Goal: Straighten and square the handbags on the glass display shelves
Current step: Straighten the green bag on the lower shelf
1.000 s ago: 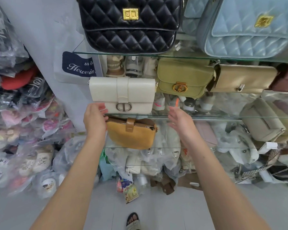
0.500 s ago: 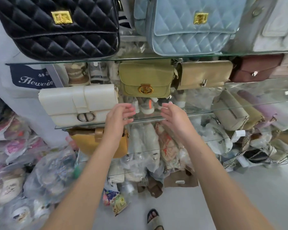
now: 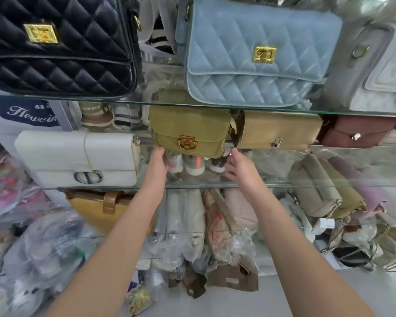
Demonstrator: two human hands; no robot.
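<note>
An olive green handbag (image 3: 192, 126) with a gold clasp stands at the back of the middle glass shelf (image 3: 215, 186). My left hand (image 3: 157, 163) touches its lower left corner with fingers apart. My right hand (image 3: 240, 170) is open just below its lower right corner, not clearly touching. To the left a white handbag (image 3: 78, 156) stands at the shelf's front edge. A tan handbag (image 3: 279, 130) and a maroon one (image 3: 359, 131) stand to the right. On the top shelf sit a black quilted bag (image 3: 60, 46) and a light blue quilted bag (image 3: 256, 53).
A mustard bag (image 3: 101, 209) sits on the lower shelf, with several khaki and lilac bags (image 3: 325, 188) to the right. Plastic-wrapped goods (image 3: 192, 236) fill the space under the shelves, and bagged shoes (image 3: 32, 248) are piled at the left. Grey floor lies below.
Both hands left the white handbag, moved right and reached deeper onto the middle shelf, up to the olive green handbag. The view shifted right and closer.
</note>
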